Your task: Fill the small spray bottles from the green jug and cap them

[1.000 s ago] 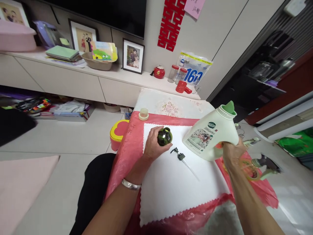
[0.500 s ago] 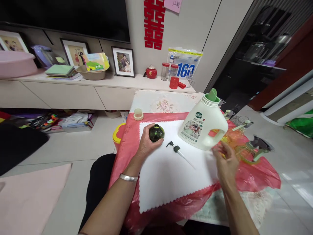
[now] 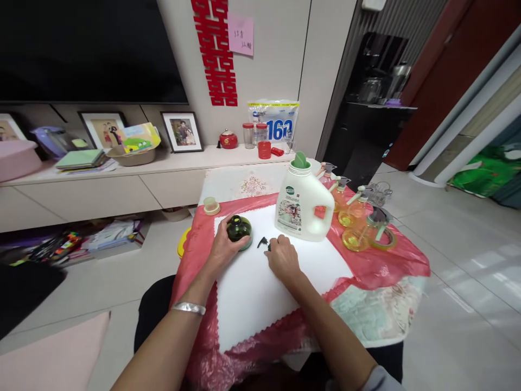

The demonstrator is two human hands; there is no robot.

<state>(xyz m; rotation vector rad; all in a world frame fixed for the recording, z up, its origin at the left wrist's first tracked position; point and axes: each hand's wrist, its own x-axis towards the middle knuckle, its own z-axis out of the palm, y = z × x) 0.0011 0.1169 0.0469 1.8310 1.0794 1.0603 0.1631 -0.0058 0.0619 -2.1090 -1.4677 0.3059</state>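
Dark green bottle [image 3: 240,232], one: neck up, uncapped, on the left far part of a white mat [image 3: 248,309], held in the left hand [image 3: 226,243], fingers and thumb wrapped around its body. Black pump [image 3: 262,241], one: lying just right of the bottle, its tube hidden beneath the right hand [image 3: 285,258], whose fingers bend over the collar; whether that grip has closed cannot be told. Change: the right hand, lately at the jug's handle, is now at the pump, suggesting the jug is done with for the moment. White jug [image 3: 303,214], upright, unheld, beyond the right hand. Translucent cap [image 3: 211,206], far left on the desk [image 3: 223,182]. Pump-topped bottles [image 3: 358,212], right.
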